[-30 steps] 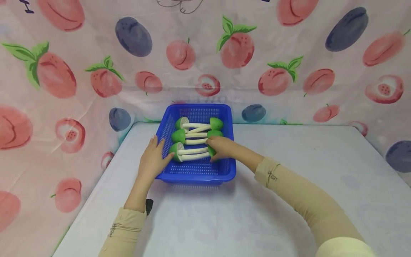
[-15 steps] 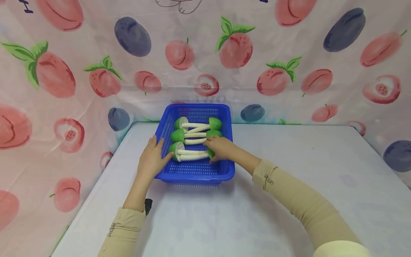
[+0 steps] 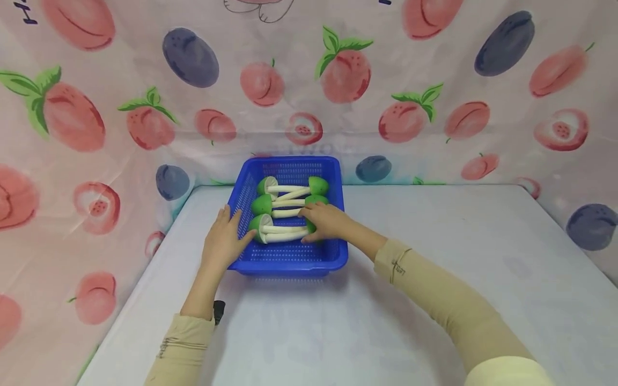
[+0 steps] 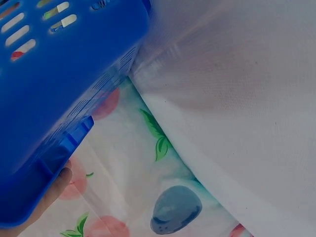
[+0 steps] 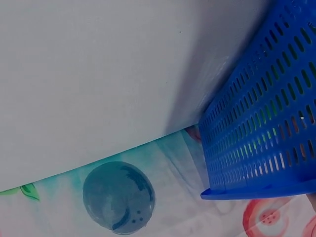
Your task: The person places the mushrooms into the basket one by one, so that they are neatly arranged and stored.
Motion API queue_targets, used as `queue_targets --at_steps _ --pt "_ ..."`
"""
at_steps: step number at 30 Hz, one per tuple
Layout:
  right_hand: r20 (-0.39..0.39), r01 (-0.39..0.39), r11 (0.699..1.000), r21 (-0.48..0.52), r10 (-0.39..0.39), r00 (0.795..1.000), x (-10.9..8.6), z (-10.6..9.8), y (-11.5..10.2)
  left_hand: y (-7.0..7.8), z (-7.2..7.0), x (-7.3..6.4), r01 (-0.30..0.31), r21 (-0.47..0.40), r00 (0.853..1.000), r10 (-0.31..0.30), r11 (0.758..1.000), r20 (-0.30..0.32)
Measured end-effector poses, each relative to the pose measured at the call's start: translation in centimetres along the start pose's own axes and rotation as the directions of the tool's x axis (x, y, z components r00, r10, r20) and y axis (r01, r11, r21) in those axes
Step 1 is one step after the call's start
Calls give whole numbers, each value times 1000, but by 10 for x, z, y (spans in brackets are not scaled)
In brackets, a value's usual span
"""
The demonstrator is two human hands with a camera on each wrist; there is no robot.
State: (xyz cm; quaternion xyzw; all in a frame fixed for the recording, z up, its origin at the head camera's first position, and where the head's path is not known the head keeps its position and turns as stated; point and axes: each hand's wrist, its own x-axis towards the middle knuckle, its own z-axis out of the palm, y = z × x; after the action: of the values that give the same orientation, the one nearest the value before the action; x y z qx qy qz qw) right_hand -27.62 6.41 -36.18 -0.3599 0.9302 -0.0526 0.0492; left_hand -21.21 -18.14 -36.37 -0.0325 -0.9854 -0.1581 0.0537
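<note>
Several toy mushrooms with green caps and white stems lie crosswise in rows in a blue plastic basket [image 3: 285, 265] in the head view. My left hand [image 3: 222, 241] grips the basket's left rim, thumb on the inside beside the front-left mushroom [image 3: 262, 228]. Below the rim, a fingertip [image 4: 64, 177] shows against the outer wall in the left wrist view. My right hand [image 3: 325, 221] reaches over the right rim and holds the front-right mushroom [image 3: 311, 227] by its cap, which it mostly covers. In the right wrist view the basket's slotted side wall [image 5: 261, 118] hides most of that hand.
The basket stands towards the back of a white-covered table [image 3: 434, 230]. Behind and to the left hangs a pale cloth [image 3: 362, 123] printed with peaches and plums. A small black object [image 3: 219, 311] shows at the left wrist.
The whole scene has shifted slightly left in the head view. Both hands keep their places at the basket, and the mushrooms lie as before.
</note>
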Motion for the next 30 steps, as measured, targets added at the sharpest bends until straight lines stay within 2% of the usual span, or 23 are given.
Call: queue_targets --at_steps 13,18,23,30 --pt "-53 14 997 72 -10 999 16 0 -5 -11 -9 -2 10 19 1000 -10 1000 0" --pt "-51 45 996 80 -41 998 16 1 -4 -13 -6 -2 12 26 1000 -12 1000 -4" --pt "-57 46 993 113 -39 998 11 5 -1 -11 0 -4 -16 25 1000 16 1000 -2" --pt "-151 79 981 176 -53 987 5 2 0 -10 -3 -1 -40 -21 999 40 999 -4"
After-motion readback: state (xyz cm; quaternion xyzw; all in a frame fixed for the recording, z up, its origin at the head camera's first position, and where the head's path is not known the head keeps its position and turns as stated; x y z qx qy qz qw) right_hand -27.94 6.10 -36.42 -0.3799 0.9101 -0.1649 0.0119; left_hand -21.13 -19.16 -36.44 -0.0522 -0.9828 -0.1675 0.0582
